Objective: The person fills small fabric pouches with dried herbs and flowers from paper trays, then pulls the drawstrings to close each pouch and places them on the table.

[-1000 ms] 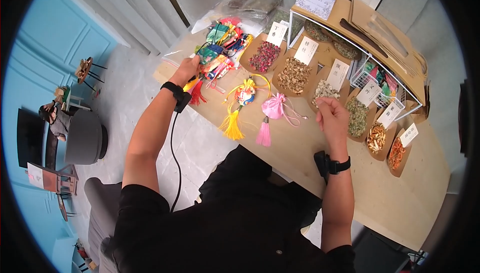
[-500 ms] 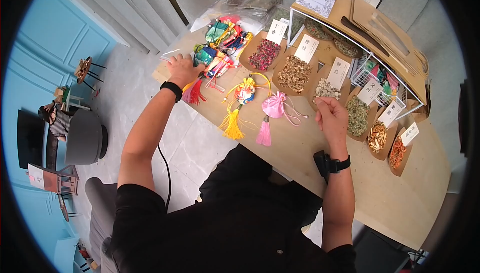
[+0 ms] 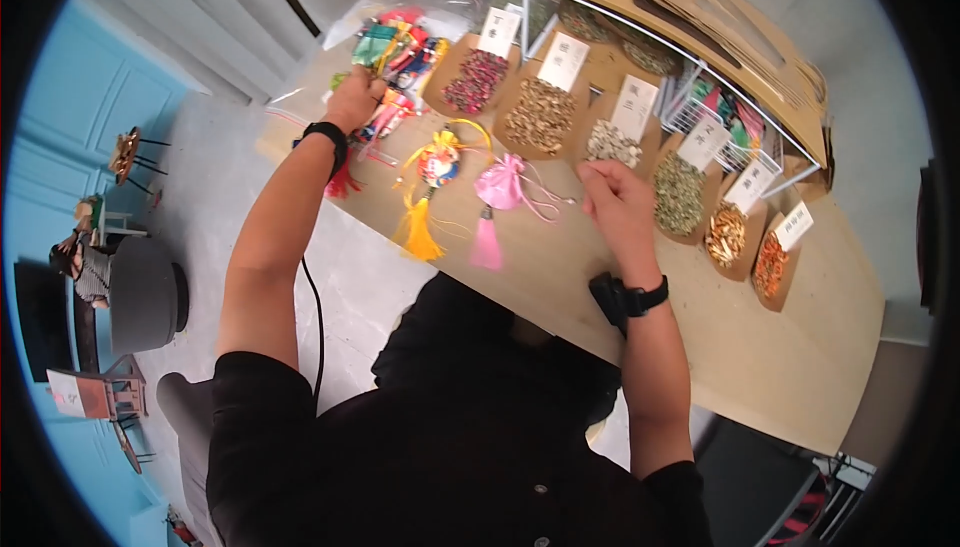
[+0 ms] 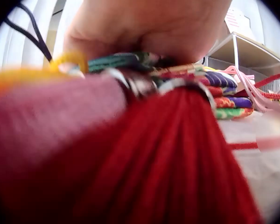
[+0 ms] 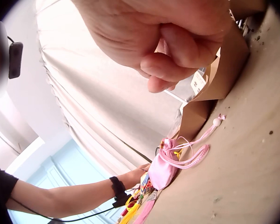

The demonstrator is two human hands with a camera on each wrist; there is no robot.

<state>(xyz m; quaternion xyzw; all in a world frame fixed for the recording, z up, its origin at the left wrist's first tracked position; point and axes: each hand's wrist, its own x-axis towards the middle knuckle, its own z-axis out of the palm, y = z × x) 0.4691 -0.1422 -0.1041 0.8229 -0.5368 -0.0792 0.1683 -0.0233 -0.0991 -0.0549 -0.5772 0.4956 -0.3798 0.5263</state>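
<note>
In the head view my left hand [image 3: 355, 102] lies over the pile of coloured sachets [image 3: 405, 55], its fingers bunched and their tips partly hidden. Red tassels [image 4: 177, 149] and a pink one [image 4: 60, 112] fill the left wrist view below that hand. My right hand [image 3: 620, 209] hovers over the table, just in front of the tray of pale pieces [image 3: 612, 147]; its fingers [image 5: 177, 60] are loosely curled with nothing visible in them. Between the hands lie a yellow-tasselled sachet [image 3: 438, 162] and a pink sachet [image 3: 500, 185] with its tassel towards the table's front edge.
Several labelled paper trays hold dried material, among them rose-coloured buds [image 3: 475, 82], green leaves [image 3: 680, 197] and orange pieces [image 3: 770, 265]. Behind them stands a white-framed shelf [image 3: 660, 32] with a wire basket. A person [image 3: 88, 267] sits far off at the left.
The left hand first held the sachets' edge, then spread over them, and now its fingers are bunched there. The right hand has drawn slightly away from the pale pieces. The head view has shifted.
</note>
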